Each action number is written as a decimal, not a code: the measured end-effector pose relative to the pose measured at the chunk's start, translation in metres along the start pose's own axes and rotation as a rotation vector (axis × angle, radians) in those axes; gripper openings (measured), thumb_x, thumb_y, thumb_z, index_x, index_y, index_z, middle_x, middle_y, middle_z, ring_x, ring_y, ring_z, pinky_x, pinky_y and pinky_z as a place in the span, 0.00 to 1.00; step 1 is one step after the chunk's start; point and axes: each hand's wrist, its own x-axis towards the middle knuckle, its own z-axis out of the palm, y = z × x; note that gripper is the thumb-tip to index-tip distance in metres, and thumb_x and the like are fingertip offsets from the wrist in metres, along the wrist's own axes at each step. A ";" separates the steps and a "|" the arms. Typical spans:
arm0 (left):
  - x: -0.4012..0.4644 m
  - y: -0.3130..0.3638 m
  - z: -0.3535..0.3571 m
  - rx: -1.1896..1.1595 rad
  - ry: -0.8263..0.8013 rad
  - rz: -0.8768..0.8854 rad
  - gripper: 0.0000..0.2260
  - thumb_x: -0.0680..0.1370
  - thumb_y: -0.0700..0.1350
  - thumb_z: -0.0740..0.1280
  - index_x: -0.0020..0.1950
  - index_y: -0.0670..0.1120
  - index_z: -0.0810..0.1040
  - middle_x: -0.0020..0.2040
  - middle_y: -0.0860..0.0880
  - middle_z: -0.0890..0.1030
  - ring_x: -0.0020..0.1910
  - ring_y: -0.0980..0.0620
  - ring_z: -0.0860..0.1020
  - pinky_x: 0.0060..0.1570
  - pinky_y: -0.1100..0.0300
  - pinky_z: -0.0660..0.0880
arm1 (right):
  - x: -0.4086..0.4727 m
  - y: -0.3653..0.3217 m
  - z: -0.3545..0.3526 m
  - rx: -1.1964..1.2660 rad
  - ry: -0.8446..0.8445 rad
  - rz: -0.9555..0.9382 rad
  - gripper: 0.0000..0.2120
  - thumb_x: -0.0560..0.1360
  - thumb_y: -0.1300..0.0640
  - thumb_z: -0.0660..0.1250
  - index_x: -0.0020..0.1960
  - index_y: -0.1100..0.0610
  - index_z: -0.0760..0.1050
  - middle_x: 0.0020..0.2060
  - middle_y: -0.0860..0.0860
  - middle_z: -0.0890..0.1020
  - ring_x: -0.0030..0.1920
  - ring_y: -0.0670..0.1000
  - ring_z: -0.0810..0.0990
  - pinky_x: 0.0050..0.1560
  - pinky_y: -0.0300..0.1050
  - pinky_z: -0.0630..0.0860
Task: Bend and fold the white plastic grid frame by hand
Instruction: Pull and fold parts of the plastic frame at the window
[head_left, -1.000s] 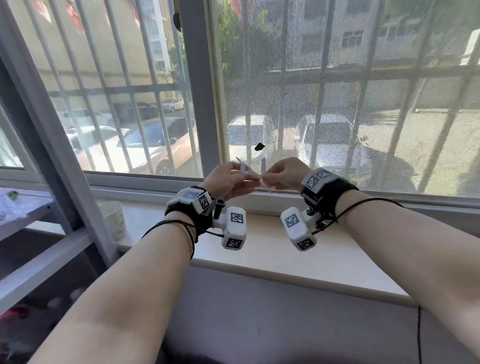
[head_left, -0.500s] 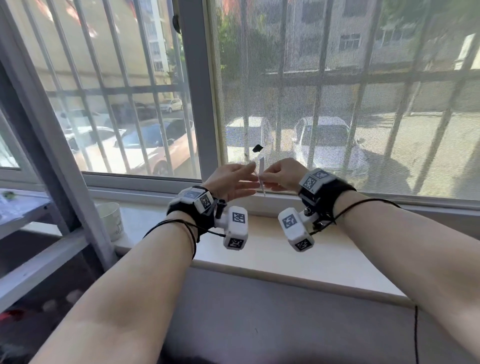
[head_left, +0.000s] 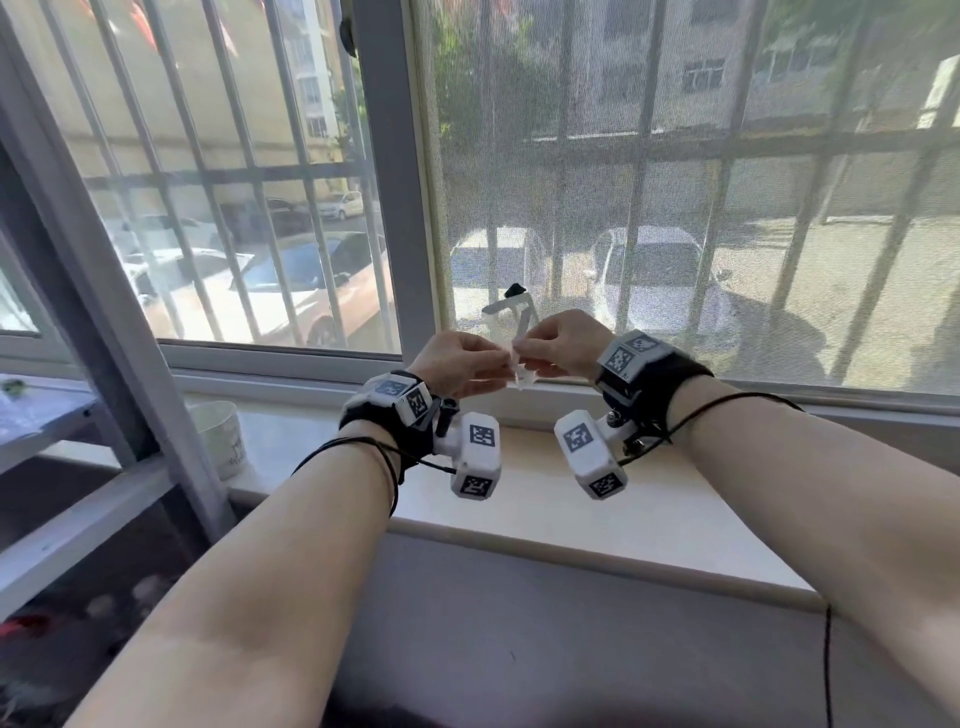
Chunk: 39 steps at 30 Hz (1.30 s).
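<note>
Frame (head_left: 511, 318) now poking up above both hands, held in the air over the sill (head_left: 545, 499), near its window edge. Half a second back just one thin strip stood between the fingers; a second back, lying flatter across the knuckles. Now an angled, roughly triangular loop of white strips showing at the top, plus a crumpled white bit sticking out below, between the two hands. So, probably mid-bend, with a fold already put in and the piece turned up on end.

Left hand (head_left: 460, 361): fingers curled together, pinching the lower part of the frame. Right hand (head_left: 563, 340): same deal, fingertips clamped on it from the other side, hands almost touching. Exact finger placement hidden behind the knuckles, can't tell more.

Cup (head_left: 221, 439) sitting at the left end of the sill, well apart, not involved.

Guessing more folds to go, since strips up top look unflattened.
</note>
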 end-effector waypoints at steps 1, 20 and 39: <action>0.000 0.000 0.000 0.000 0.010 -0.002 0.04 0.74 0.36 0.69 0.45 0.35 0.78 0.38 0.42 0.84 0.39 0.48 0.84 0.40 0.60 0.80 | 0.000 0.001 0.000 0.003 0.006 0.002 0.07 0.74 0.57 0.68 0.43 0.61 0.79 0.42 0.56 0.82 0.40 0.50 0.81 0.45 0.41 0.79; 0.003 -0.002 -0.002 -0.090 -0.028 -0.040 0.05 0.76 0.32 0.62 0.42 0.39 0.72 0.45 0.37 0.83 0.46 0.40 0.83 0.46 0.51 0.81 | 0.002 0.012 -0.017 -0.011 0.068 0.066 0.08 0.78 0.57 0.61 0.50 0.62 0.74 0.41 0.55 0.80 0.38 0.52 0.81 0.40 0.44 0.80; -0.004 0.011 0.013 -0.172 -0.003 0.051 0.02 0.78 0.35 0.62 0.45 0.38 0.71 0.43 0.36 0.81 0.35 0.46 0.84 0.38 0.55 0.82 | -0.003 0.011 -0.016 -0.049 -0.127 -0.036 0.21 0.67 0.52 0.75 0.56 0.57 0.74 0.49 0.50 0.81 0.49 0.49 0.80 0.47 0.42 0.74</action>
